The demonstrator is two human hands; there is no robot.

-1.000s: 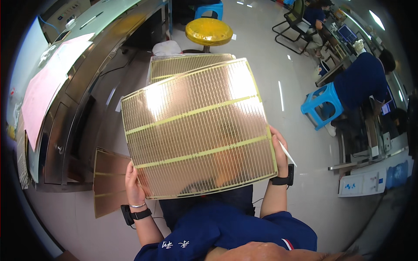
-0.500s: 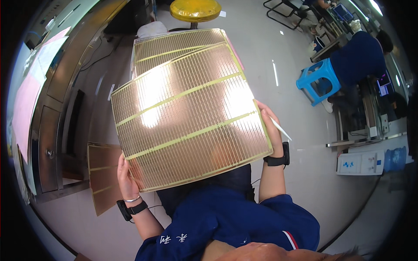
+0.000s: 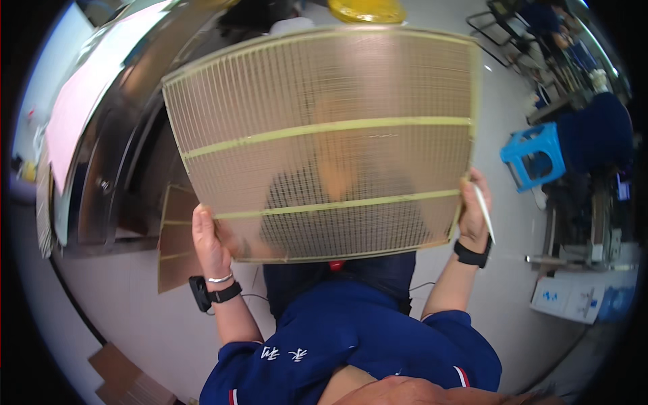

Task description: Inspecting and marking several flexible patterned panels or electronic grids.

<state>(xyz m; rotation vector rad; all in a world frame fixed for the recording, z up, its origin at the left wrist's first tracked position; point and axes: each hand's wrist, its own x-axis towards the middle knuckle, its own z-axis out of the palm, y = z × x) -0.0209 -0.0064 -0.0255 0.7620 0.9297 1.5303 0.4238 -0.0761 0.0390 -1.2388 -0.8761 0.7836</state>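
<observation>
A large copper-coloured circuit board panel (image 3: 378, 162), ruled with fine lines and crossed by yellow-green strips, is held up in front of me and curves slightly. My left hand (image 3: 212, 241) grips its lower left edge, with the fingers partly behind it. At the lower right edge, my right hand (image 3: 475, 209) is closed on the panel. A slim white pen-like stick (image 3: 485, 214) also sits in that hand, pointing down past the wrist. The panel's shiny face carries a dim reflection. Whatever lies behind the panel is hidden.
More copper-coloured panels (image 3: 174, 260) lean at the left, near a metal cabinet (image 3: 101, 216) with pink sheets (image 3: 81, 121) above. A yellow stool (image 3: 368, 12) stands beyond. Rightward are a blue stool (image 3: 520, 158), a seated co-worker (image 3: 597, 138) and a white appliance (image 3: 565, 298). Cardboard (image 3: 121, 374) lies lower left.
The panel has swung from a slant to nearly level and shifted right, both hands still on it. The stack seen behind its far edge is now covered. The view has shifted too.
</observation>
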